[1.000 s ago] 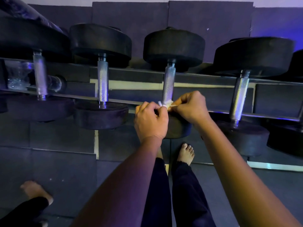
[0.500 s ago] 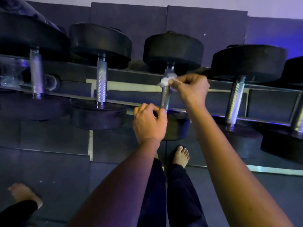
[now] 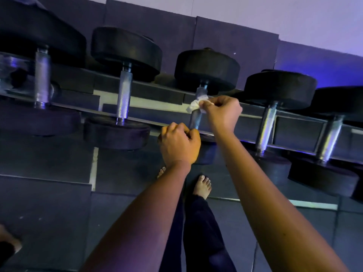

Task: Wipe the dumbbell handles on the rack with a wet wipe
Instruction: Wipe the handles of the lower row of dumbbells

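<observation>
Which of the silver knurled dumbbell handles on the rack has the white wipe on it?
The third silver handle from the left: the right hand presses the white wipe there; the other handles are bare.

Two bare forearms without sleeves, left hand and right hand wearing no gloves or rings, dark trousers covering both legs, bare feet showing.

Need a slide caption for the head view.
Right hand rubs a wet wipe on the third dumbbell's handle; left hand grips near its base.
</observation>
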